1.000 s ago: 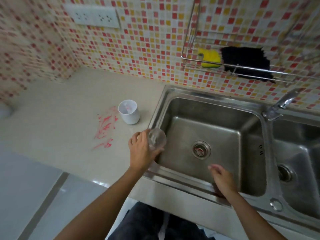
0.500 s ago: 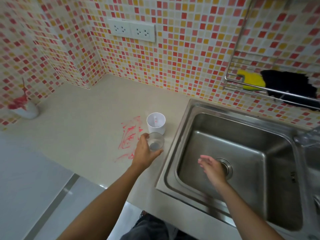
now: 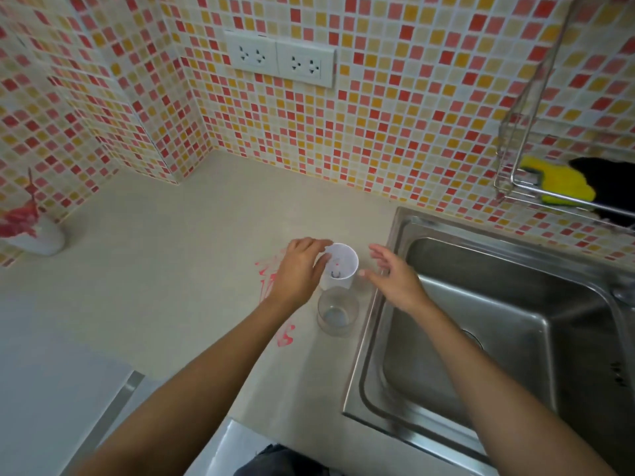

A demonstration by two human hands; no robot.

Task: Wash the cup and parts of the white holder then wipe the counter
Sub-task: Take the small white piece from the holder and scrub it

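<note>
White holder is being gripped at its rim by the left hand, with fingers curled over the far edge and thumb on the near wall. The right hand is being held released, fingers straight, just beside the holder; contact cannot be told. The holder is being kept upright on the tabletop, near the left rim of the sink. The clear cup is being left standing just in front of it, apart from both hands.

Likely step: the holder is being taken up for washing, or for pulling apart.
- The wall is best being steadied by the left hand while any inner part is being lifted out by the right.
- It is best being kept upright until it is over the basin, since something small is being seen at its bottom.
- The clear cup is being risked by any low sweep toward the sink, so lift first.
- Red smears are being left for the wipe.

Count: holder 1, clear cup 1, basin in view 1, smear patches 2, yellow sponge 1, black cloth 1, hands 2.
</note>
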